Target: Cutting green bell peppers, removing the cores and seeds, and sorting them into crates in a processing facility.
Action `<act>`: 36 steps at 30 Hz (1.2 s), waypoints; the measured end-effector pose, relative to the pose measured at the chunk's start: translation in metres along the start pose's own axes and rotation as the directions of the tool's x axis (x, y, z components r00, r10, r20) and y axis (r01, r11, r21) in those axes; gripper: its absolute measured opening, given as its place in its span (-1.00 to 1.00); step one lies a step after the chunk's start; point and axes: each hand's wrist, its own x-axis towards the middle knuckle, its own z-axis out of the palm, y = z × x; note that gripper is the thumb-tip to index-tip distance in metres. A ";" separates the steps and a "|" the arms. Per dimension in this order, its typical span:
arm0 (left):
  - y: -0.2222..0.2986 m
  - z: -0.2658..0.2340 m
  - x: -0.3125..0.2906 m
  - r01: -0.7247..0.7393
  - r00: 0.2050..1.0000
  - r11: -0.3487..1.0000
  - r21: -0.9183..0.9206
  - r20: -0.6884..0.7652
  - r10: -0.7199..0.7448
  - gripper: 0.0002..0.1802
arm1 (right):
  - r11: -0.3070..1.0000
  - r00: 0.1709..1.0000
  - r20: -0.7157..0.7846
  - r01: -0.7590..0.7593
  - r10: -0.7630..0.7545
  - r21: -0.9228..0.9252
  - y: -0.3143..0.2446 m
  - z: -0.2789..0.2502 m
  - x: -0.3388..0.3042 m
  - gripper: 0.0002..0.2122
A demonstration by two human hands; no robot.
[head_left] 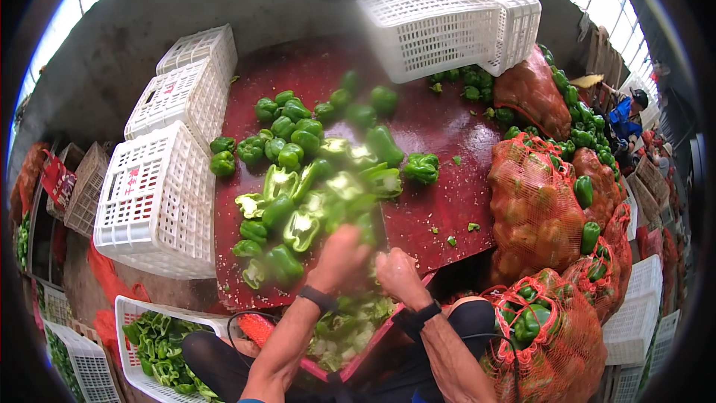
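**Halved pepper just far-left of the left hand, the right hand farther off**

The nearest clear-cut halved pepper [302, 230] lies on the red desk [455, 194], cut face up, a short way to the far left of the left hand [343, 255]. Its long axis seems to run near to far, the far end leaning slightly right. The left hand is plainly the nearer one; the right hand [400, 277] sits just to its right, at the desk's near edge, with a narrow gap between them.

The left hand is blurred, so I cannot tell whether it is grasping anything. The right hand's fingers look curled inward, but whether they close around something is hidden.

Below both hands, on the near side, a red-edged container [377, 337] holds pale green pieces. Farther left of the halved pepper, a whole green pepper [253, 230] lies near the heap's left edge. Another pepper [422, 169] lies apart on the right, far of the right hand. Filled orange mesh sacks [533, 213] stand along the desk's right side, well apart from either hand.
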 end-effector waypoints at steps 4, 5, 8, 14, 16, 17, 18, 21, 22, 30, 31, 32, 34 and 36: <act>-0.001 0.010 0.010 0.013 0.998 1.000 -0.015 0.062 -0.012 -0.77 | 0.976 0.966 -0.224 -0.083 0.128 0.201 0.044 0.059 0.015 -0.95; -0.008 0.007 0.008 0.034 0.997 0.999 0.012 0.063 -0.034 -0.76 | 0.999 0.940 -0.340 -0.036 0.040 0.020 0.035 0.065 0.017 -0.93; -0.017 -0.021 -0.013 0.088 0.995 0.994 0.069 0.047 -0.092 -0.76 | 0.829 0.992 0.043 0.125 -0.121 -0.544 -0.031 0.051 0.020 -0.84; -0.006 0.002 -0.004 0.066 0.996 0.997 0.048 0.051 -0.069 -0.82 | 0.785 0.978 -0.112 0.073 -0.178 -0.616 -0.001 0.103 0.017 -0.87; -0.003 0.006 -0.002 0.077 0.996 0.992 0.104 0.032 -0.081 -0.82 | 0.713 0.984 -0.053 0.087 -0.172 -0.695 -0.017 0.089 -0.002 -0.90; -0.004 0.006 -0.003 0.102 0.995 0.981 0.166 0.003 -0.104 -0.82 | 0.837 0.945 -0.218 0.090 -0.242 -0.540 -0.006 0.106 -0.002 -0.88; -0.004 0.005 -0.006 0.128 0.992 0.967 0.222 -0.023 -0.126 -0.82 | 0.966 0.975 -0.205 0.038 -0.092 -0.254 -0.007 0.100 -0.005 -0.85; -0.020 -0.003 -0.004 0.145 0.989 0.951 0.273 -0.056 -0.135 -0.82 | 0.959 0.981 -0.126 -0.114 0.150 0.258 -0.005 0.077 -0.010 -0.74; -0.020 -0.011 -0.007 0.172 0.985 0.939 0.298 -0.038 -0.168 -0.83 | 0.984 0.987 -0.105 -0.107 0.123 0.140 -0.008 0.057 -0.010 -0.71; -0.017 -0.056 0.011 0.016 0.959 0.916 0.402 -0.264 0.099 -0.64 | 0.989 0.905 -0.399 -0.147 0.146 0.030 0.049 -0.111 0.025 -0.77; -0.028 -0.058 0.011 0.100 0.979 0.910 0.403 -0.205 -0.016 -0.53 | 0.960 0.893 -0.357 -0.232 0.274 0.158 0.057 -0.123 0.034 -0.78; -0.040 -0.056 0.009 0.105 0.976 0.912 0.397 -0.216 -0.018 -0.53 | 0.903 0.866 -0.299 -0.317 0.400 0.290 0.063 -0.131 0.042 -0.74; -0.066 -0.050 0.000 0.092 0.988 0.806 0.584 -0.156 0.001 -0.48 | 0.713 0.764 -0.163 -0.471 0.624 0.519 0.067 -0.154 0.057 -0.65; -0.082 -0.044 -0.008 0.074 0.993 0.832 0.549 -0.120 -0.009 -0.44 | 0.760 0.776 -0.166 -0.510 0.609 0.403 0.076 -0.157 0.069 -0.59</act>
